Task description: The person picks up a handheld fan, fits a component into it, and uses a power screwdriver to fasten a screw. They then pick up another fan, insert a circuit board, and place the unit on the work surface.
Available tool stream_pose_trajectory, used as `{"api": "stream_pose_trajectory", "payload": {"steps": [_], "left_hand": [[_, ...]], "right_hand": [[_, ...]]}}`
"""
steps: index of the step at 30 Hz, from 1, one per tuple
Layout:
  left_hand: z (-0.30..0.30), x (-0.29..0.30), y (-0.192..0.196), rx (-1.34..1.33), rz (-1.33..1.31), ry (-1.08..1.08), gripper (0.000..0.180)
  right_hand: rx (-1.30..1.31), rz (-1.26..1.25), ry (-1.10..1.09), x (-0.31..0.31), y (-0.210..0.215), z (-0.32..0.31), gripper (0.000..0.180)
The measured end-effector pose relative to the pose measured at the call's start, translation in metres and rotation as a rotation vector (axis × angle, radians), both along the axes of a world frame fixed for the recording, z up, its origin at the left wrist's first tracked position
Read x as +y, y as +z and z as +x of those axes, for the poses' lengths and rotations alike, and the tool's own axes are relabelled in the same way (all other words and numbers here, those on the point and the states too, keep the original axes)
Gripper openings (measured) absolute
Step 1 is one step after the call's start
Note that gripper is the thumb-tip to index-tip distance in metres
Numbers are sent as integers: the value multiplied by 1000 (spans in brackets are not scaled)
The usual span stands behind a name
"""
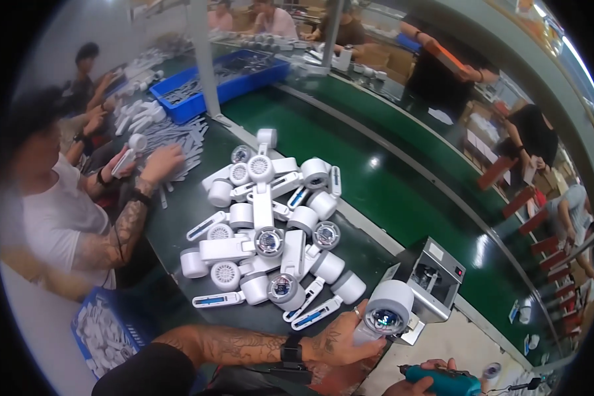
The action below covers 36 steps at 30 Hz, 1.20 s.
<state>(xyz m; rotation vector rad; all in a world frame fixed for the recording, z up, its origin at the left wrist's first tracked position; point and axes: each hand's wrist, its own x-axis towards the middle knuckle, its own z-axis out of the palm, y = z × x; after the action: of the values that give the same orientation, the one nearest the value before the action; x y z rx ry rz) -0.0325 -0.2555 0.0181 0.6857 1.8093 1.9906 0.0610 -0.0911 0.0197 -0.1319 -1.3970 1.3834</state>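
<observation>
My left hand [342,338] is wrapped round the handle of a white handheld fan [393,300], whose round head faces up and shows a shiny, partly lit inside. Low in the view, my right hand [435,377] grips a teal electric screwdriver [452,383]; the lower part of that hand is cut off. Just beyond the fan stands a small silver machine [435,277] with a red switch. To the left of it, a heap of white handheld fans [270,241] lies on the dark table, several with open handles showing blue parts inside.
A green conveyor belt [402,178] runs along the far side, edged by a metal rail. At left, a co-worker's arm [122,228] reaches over grey strips [185,142]. Blue bins hold parts, one at the back [178,112], one low left [79,330]. A pole [204,59] rises behind.
</observation>
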Motion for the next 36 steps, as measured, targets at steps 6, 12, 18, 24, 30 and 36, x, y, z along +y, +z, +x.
{"api": "stream_pose_trajectory", "payload": {"steps": [6, 12, 18, 24, 30, 36], "left_hand": [[7, 8, -14, 156, -94, -3, 55], [8, 16, -15, 208, -139, -42, 64], [-6, 7, -26, 156, -217, -186, 74], [-10, 8, 1, 131, -199, -221, 55], [-6, 14, -7, 14, -160, -249, 57], [-8, 14, 4, 101, -140, -328, 45]], "right_hand": [[-24, 5, -5, 4, 0, -2, 72], [11, 9, -70, 3, 4, -3, 70], [-99, -12, -135, 31, -48, 7, 79], [-239, 124, -24, 9, -2, -5, 72], [-246, 119, 1, 11, 4, 2, 70], [-231, 138, -12, 11, 2, 3, 69]]}}
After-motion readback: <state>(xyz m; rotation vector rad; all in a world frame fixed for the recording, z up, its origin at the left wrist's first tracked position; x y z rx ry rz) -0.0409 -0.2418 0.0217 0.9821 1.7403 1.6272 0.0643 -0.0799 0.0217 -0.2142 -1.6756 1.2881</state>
